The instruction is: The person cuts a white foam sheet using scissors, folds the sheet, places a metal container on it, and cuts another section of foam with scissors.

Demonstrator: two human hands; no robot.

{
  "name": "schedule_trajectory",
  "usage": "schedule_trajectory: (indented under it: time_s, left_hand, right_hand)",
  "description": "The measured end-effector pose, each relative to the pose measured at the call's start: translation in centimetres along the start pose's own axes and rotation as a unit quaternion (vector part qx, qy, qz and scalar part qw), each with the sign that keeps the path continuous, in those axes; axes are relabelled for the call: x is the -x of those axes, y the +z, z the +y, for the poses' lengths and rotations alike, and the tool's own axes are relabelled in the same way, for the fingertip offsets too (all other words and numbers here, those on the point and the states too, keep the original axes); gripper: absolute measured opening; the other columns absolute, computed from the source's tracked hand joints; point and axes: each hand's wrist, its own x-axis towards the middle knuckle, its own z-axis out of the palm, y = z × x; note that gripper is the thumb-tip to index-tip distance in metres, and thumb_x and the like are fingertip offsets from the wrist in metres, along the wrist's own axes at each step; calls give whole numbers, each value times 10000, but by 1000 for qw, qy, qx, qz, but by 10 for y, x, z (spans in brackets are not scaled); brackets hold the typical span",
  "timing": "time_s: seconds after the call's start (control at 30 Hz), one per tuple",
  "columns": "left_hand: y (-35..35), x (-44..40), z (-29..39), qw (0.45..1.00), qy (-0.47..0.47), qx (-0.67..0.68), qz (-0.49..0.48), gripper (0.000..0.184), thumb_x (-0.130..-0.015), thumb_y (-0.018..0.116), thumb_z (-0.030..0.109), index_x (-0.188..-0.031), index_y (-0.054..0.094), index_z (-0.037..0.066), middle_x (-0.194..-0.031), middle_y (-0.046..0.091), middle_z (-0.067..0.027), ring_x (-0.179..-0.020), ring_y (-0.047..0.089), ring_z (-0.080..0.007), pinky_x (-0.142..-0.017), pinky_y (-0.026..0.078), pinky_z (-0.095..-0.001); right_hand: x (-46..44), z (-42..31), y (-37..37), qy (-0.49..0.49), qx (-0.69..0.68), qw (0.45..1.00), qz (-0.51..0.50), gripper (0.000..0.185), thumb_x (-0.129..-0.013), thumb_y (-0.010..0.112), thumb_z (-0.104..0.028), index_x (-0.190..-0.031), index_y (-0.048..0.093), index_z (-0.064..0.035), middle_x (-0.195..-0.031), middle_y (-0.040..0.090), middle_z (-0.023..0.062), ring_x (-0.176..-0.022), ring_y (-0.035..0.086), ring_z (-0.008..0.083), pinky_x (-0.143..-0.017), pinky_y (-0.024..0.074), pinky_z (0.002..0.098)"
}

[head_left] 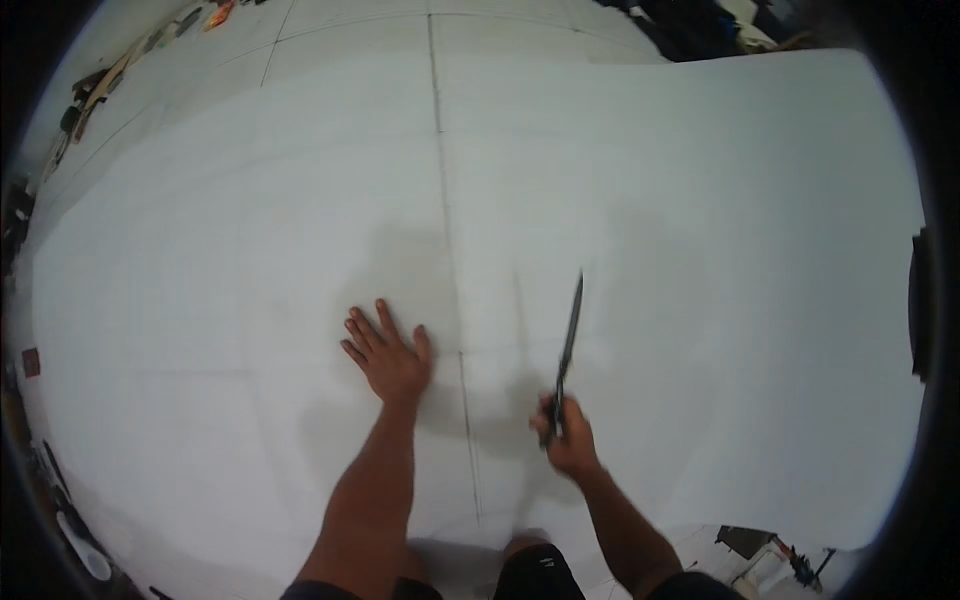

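A wide white sheet [300,260] is spread out in front of me. My left hand [396,362] lies on it with the fingers spread, just left of a thin dark line [464,410] that runs towards my legs. My right hand [568,430] is closed round the handles of a pair of large scissors [571,325], to the right of that line. The long blades look closed and point away from me. The scissors cast a faint shadow on the sheet.
Beyond the sheet's far edge, a pale floor [350,45] shows straight joint lines. Dark cloth-like items [690,25] lie at the far right. Assorted objects line the left edge, including a small red item [31,362]. A dark object [919,305] sits at the right edge.
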Motion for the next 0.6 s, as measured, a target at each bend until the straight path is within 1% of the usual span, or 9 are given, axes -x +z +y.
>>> schedule_trajectory:
  time_s: [0.03, 0.1, 0.13, 0.17, 0.2, 0.23, 0.3, 0.47, 0.6]
  left_hand:
    - [-1, -1, 4, 1000, 5, 12, 3, 749, -920, 483, 454, -1520, 232, 82, -1553, 119, -288, -1443, 110, -452, -1147, 73, -603]
    - [0, -1, -1, 1000, 7, 16, -10, 761, -926, 470, 483, -1522, 220, 80, -1555, 115, -284, -1442, 108, -453, -1147, 68, -605]
    - [3, -3, -8, 1000, 17, 16, -4, 761, -926, 470, 483, -1522, 220, 80, -1555, 115, -284, -1442, 108, -453, -1147, 68, -605]
    - [2, -11, -14, 998, 22, 41, -39, 758, -921, 503, 456, -1516, 229, 74, -1550, 131, -286, -1437, 121, -460, -1149, 88, -595]
    - [-7, -7, -20, 995, 26, 63, -76, 755, -917, 535, 429, -1510, 238, 68, -1545, 147, -289, -1431, 134, -467, -1151, 108, -585]
    - [-27, 11, -30, 995, 34, 63, -68, 755, -917, 535, 429, -1510, 238, 68, -1545, 147, -289, -1431, 134, -467, -1151, 108, -585]
    - [-70, 51, -43, 979, 193, 67, 19, 718, -886, 618, 319, -1473, 305, 50, -1520, 207, -295, -1404, 195, -478, -1142, 172, -573]
    - [-131, 260, -71, 954, 183, 218, -92, 399, -855, 649, 223, -1214, 581, 64, -1335, 483, -228, -1211, 495, -392, -1025, 409, -479]
    - [-190, 396, -107, 967, 177, 142, -113, 339, -824, 650, 274, -1083, 652, 55, -1185, 603, -194, -1150, 550, -362, -947, 465, -436]
  right_hand:
    - [52, 6, -21, 98, 17, 995, -1, 316, -891, 698, -197, -1113, 546, -31, -917, 637, 107, -871, 645, 221, -775, 509, 345]
    - [153, 72, -44, 57, 73, 993, 69, 303, -881, 702, -172, -1088, 537, -26, -897, 634, 121, -809, 645, 225, -734, 513, 356]
    - [205, 73, -57, 209, 24, 975, 76, 323, -872, 708, -179, -1073, 522, -7, -868, 630, 132, -712, 635, 224, -672, 513, 369]
    - [260, 107, -71, 142, 113, 979, 88, 345, -868, 708, -188, -1080, 512, 2, -828, 625, 124, -644, 619, 216, -621, 506, 372]
    - [307, 119, -86, 288, 126, 947, 67, 384, -857, 713, -219, -1090, 508, 8, -812, 630, 119, -686, 635, 240, -639, 506, 388]
    - [379, 190, -89, 208, 226, 948, 85, 385, -844, 717, -227, -1052, 490, 4, -728, 623, 138, -601, 636, 274, -574, 496, 399]
    - [476, 229, -102, 252, 227, 939, 51, 389, -836, 705, -230, -1077, 503, 0, -841, 632, 185, -747, 653, 352, -682, 512, 444]
    - [618, 325, -63, 286, 222, 932, -8, 530, -846, 670, -227, -1296, 470, -32, -1129, 596, 243, -1114, 558, 414, -913, 461, 486]
    - [619, 310, -35, 263, 215, 940, -23, 405, -844, 636, -205, -1212, 570, -51, -1148, 609, 214, -1103, 564, 404, -914, 464, 481]
